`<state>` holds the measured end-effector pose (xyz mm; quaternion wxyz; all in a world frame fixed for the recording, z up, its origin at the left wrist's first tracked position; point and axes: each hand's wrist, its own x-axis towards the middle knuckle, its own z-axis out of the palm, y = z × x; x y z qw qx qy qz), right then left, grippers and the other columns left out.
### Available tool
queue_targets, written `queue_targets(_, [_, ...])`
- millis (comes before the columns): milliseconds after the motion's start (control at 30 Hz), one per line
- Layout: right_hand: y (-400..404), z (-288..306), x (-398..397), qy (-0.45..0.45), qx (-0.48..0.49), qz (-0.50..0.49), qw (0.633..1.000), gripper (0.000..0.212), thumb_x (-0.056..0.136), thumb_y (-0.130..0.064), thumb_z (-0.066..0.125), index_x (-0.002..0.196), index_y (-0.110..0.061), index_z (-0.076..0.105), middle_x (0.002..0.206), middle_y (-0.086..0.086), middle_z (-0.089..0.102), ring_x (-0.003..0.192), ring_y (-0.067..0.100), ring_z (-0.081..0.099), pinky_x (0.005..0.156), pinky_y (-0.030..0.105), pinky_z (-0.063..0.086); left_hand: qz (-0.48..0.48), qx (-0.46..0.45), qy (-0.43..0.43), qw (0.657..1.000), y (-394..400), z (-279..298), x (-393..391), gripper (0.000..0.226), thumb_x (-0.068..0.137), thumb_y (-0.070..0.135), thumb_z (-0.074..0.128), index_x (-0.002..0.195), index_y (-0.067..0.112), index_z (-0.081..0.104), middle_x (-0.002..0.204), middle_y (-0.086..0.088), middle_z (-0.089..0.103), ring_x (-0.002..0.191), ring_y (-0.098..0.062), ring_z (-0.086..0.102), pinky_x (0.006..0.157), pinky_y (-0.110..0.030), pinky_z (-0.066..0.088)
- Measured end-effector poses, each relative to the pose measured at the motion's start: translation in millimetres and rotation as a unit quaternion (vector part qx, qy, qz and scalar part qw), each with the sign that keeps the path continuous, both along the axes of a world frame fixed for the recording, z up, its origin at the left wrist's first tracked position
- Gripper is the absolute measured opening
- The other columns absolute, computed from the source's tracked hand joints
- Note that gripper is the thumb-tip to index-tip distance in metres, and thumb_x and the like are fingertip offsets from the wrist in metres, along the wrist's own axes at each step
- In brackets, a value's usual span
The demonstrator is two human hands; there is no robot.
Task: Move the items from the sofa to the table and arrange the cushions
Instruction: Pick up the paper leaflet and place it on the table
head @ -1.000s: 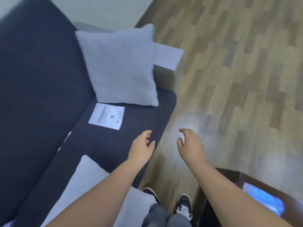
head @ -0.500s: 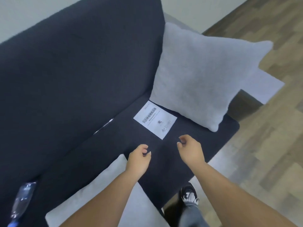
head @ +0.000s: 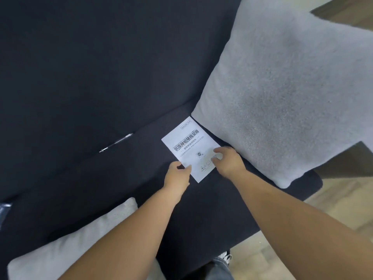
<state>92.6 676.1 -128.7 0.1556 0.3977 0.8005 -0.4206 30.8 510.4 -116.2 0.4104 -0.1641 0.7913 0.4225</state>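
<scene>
dark sofa [head: 101,77]: two cushions [head: 292,93], one booklet [head: 189,144], both hands [head: 177,176] on it.

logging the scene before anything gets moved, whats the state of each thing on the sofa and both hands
leaflet: flat on the sofa seat, not lifted
left hand: pinching the leaflet's near left edge
right hand: fingers curled onto the leaflet's near right part
large grey cushion: propped against the sofa's right end
near grey cushion: lying flat on the seat
pen: lying in the seat crease
</scene>
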Motion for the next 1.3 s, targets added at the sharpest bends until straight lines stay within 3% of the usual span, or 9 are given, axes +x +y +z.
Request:
queue_targets(133, [3.5, -4.5, -1.0, -0.007, 0.026, -0.009, 1.000, 0.038, 0.094, -0.022, 0.057, 0.130, -0.010, 0.058, 0.136, 0.011, 0.053, 0.118, 0.025, 0.056, 0.096, 0.033, 0.046, 0.130, 0.028, -0.085, 0.987, 6.4, -9.7, -3.8, 0.051, 0.092, 0.026, 0.067, 0.136, 0.007, 0.051, 0.110, -0.008, 0.066, 0.103, -0.024, 0.067, 0.089, -0.037, 0.059])
queue_targets(233, [-0.2, -1.4, 4.7, -0.001, 0.010, -0.030, 0.999, 0.027, 0.094, -0.015, 0.054, 0.118, -0.008, 0.065, 0.121, 0.009, 0.066, 0.105, 0.022, 0.063, 0.082, 0.027, 0.049, 0.126, 0.028, -0.109, 0.986, -0.6, -10.1, -3.1, 0.028, 0.093, 0.026, 0.066, 0.115, 0.008, 0.066, 0.107, -0.007, 0.071, 0.097, -0.022, 0.070, 0.083, -0.035, 0.059])
queue_targets(433, [-20.6, 10.7, 28.0, 0.021, -0.047, -0.066, 0.996, 0.024, 0.088, -0.010, 0.062, 0.111, -0.017, 0.063, 0.087, -0.006, 0.059, 0.081, 0.014, 0.058, 0.060, 0.018, 0.040, 0.098, 0.082, -0.074, 0.989, -10.9, 2.0, 8.6, 0.028, 0.096, 0.007, 0.058, 0.120, 0.022, 0.061, 0.114, 0.003, 0.071, 0.098, -0.022, 0.072, 0.076, -0.038, 0.062])
queue_targets(533, [-34.7, 21.1, 53.8, 0.008, -0.077, -0.106, 0.991, 0.058, 0.087, -0.015, 0.064, 0.139, -0.021, 0.042, 0.101, -0.002, 0.061, 0.093, 0.016, 0.059, 0.076, 0.026, 0.048, 0.003, 0.079, -0.011, 0.997, -18.8, 24.3, 20.0, 0.031, 0.098, 0.006, 0.052, 0.117, 0.029, 0.058, 0.110, 0.008, 0.069, 0.095, -0.017, 0.069, 0.075, -0.037, 0.063])
queue_targets(633, [-49.6, 32.9, 86.6, 0.016, -0.014, -0.155, 0.988, 0.079, 0.087, -0.022, 0.066, 0.152, -0.022, 0.021, 0.147, 0.005, 0.043, 0.130, 0.022, 0.047, 0.102, 0.036, 0.043, -0.151, 0.068, 0.019, 0.986, -36.8, 45.8, 28.6, 0.034, 0.098, 0.007, 0.046, 0.113, 0.036, 0.059, 0.112, 0.008, 0.069, 0.094, -0.013, 0.069, 0.076, -0.035, 0.063])
queue_targets(733, [-68.6, 55.1, 115.0, 0.084, 0.091, -0.172, 0.977, 0.070, 0.096, -0.024, 0.056, 0.154, -0.021, 0.016, 0.160, 0.000, 0.023, 0.146, 0.019, 0.025, 0.114, 0.036, 0.027, -0.266, 0.069, 0.019, 0.961, -66.6, 72.3, 45.0, 0.038, 0.098, 0.008, 0.046, 0.112, 0.041, 0.060, 0.106, 0.012, 0.069, 0.092, -0.011, 0.069, 0.074, -0.033, 0.063])
queue_targets(900, [-91.1, 82.6, 153.9, 0.097, 0.164, -0.142, 0.971, 0.059, 0.098, -0.024, 0.050, 0.151, -0.025, 0.024, 0.152, -0.003, 0.038, 0.140, 0.021, 0.034, 0.111, 0.046, 0.035, -0.403, 0.088, 0.041, 0.910, -101.7, 101.7, 70.1, 0.036, 0.098, 0.012, 0.050, 0.121, 0.036, 0.064, 0.105, 0.013, 0.071, 0.094, -0.011, 0.069, 0.079, -0.037, 0.063])
queue_targets(1067, [-125.4, 103.6, 211.1, 0.084, 0.160, -0.159, 0.971, 0.009, 0.098, -0.019, 0.044, 0.097, -0.017, 0.052, 0.087, -0.001, 0.057, 0.085, 0.027, 0.055, 0.066, 0.034, 0.039, -0.488, 0.084, 0.070, 0.866, -127.9, 123.1, 101.3, 0.037, 0.094, 0.013, 0.055, 0.119, 0.039, 0.067, 0.108, 0.020, 0.072, 0.100, -0.006, 0.068, 0.090, -0.038, 0.057])
queue_targets(1300, [-161.3, 108.0, 330.0, 0.055, 0.125, -0.320, 0.938, 0.029, 0.097, -0.016, 0.048, 0.070, -0.023, 0.045, 0.067, -0.006, 0.050, 0.071, 0.025, 0.049, 0.058, 0.034, 0.032, -0.344, 0.107, 0.009, 0.933, -124.8, 129.6, 172.8, 0.020, 0.085, 0.012, 0.072, 0.102, 0.022, 0.072, 0.098, -0.001, 0.076, 0.092, -0.021, 0.074, 0.082, -0.045, 0.062])
